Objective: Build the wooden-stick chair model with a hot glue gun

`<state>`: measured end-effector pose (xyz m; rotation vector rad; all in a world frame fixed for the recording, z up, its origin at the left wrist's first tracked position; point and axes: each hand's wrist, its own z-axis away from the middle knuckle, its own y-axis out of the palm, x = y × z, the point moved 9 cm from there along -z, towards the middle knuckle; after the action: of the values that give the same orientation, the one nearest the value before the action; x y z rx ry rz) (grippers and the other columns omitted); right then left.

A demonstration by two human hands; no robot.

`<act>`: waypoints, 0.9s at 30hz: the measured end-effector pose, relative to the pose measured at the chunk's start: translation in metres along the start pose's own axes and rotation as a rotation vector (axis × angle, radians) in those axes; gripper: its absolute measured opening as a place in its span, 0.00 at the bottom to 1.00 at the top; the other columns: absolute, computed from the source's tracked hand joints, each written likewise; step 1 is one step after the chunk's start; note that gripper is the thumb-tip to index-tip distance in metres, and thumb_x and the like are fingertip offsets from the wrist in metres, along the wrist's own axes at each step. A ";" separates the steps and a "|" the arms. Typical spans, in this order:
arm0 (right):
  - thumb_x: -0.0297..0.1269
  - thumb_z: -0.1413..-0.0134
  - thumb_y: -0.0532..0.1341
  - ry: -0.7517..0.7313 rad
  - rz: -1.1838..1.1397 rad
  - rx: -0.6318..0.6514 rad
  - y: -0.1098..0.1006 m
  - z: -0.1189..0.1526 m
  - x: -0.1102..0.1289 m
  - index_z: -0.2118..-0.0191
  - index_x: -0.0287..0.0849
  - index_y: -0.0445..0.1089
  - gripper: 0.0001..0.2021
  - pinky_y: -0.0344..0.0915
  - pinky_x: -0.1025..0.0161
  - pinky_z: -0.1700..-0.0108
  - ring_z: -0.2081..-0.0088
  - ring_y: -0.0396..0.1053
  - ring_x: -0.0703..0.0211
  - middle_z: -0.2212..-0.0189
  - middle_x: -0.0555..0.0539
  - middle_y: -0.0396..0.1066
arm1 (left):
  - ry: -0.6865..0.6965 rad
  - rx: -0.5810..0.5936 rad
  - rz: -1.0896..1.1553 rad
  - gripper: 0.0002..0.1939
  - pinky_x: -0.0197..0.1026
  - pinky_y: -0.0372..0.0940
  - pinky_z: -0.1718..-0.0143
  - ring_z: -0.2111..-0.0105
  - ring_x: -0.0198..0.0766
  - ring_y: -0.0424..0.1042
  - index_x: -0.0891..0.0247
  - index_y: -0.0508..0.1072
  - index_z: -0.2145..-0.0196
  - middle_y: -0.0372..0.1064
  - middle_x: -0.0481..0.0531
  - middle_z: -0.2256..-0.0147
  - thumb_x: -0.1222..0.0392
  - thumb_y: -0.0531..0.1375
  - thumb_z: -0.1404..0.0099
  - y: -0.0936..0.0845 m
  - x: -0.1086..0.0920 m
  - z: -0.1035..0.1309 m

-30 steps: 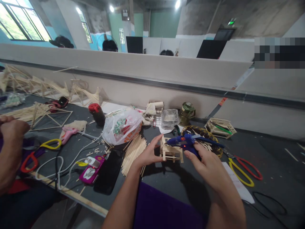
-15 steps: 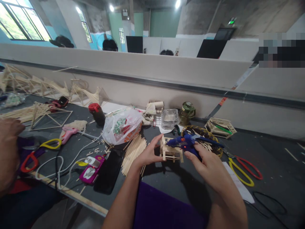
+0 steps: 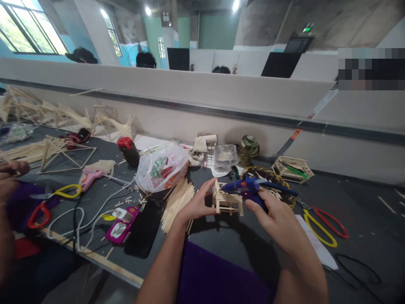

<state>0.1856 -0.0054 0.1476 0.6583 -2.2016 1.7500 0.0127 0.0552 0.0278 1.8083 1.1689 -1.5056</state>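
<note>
A small frame built of wooden sticks (image 3: 232, 205) stands over the dark table, gripped at its left side between the thumb and fingers of my left hand (image 3: 199, 203). My right hand (image 3: 272, 215) is wrapped round a blue glue gun (image 3: 249, 188) with a small red light on its body. The gun's nozzle points left and reaches the upper part of the frame; whether it touches the wood I cannot tell. Left of my left wrist lies a bundle of loose wooden sticks (image 3: 179, 204).
Red-and-yellow scissors (image 3: 325, 223) lie right of my right arm, near a stick box (image 3: 292, 169). Left are a black phone (image 3: 145, 228), a purple power socket (image 3: 122, 226), a plastic bag (image 3: 163, 166) and a pink glue gun (image 3: 90, 177). A co-worker's hands (image 3: 12, 171) are at far left.
My hands, the stick frame and the blue glue gun stay nearly still. At far left the co-worker's arm has drawn back, and their hands now show holding a thin stick.
</note>
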 end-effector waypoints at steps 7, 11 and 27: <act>0.48 0.36 0.52 -0.005 0.016 0.004 -0.001 0.001 0.002 0.51 0.42 0.71 0.19 0.66 0.59 0.64 0.60 0.76 0.46 0.60 0.41 0.78 | -0.010 -0.002 -0.002 0.55 0.57 0.53 0.36 0.33 0.55 0.46 0.47 0.48 0.32 0.43 0.56 0.32 0.57 0.72 0.51 0.000 0.000 0.000; 0.48 0.36 0.52 0.001 0.016 0.020 0.001 0.002 0.002 0.52 0.42 0.71 0.18 0.66 0.59 0.63 0.60 0.76 0.47 0.59 0.41 0.78 | -0.010 -0.004 0.006 0.55 0.58 0.53 0.36 0.33 0.55 0.47 0.46 0.48 0.33 0.44 0.56 0.32 0.57 0.73 0.51 0.000 0.000 0.000; 0.47 0.37 0.52 0.002 0.029 0.027 0.001 0.003 0.001 0.51 0.42 0.71 0.19 0.65 0.60 0.64 0.63 0.76 0.48 0.62 0.41 0.79 | -0.012 -0.006 0.003 0.54 0.57 0.53 0.36 0.33 0.55 0.47 0.46 0.49 0.33 0.44 0.56 0.32 0.57 0.73 0.51 0.000 -0.001 0.000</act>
<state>0.1846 -0.0082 0.1469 0.6335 -2.2009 1.7964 0.0129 0.0553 0.0290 1.7942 1.1632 -1.5074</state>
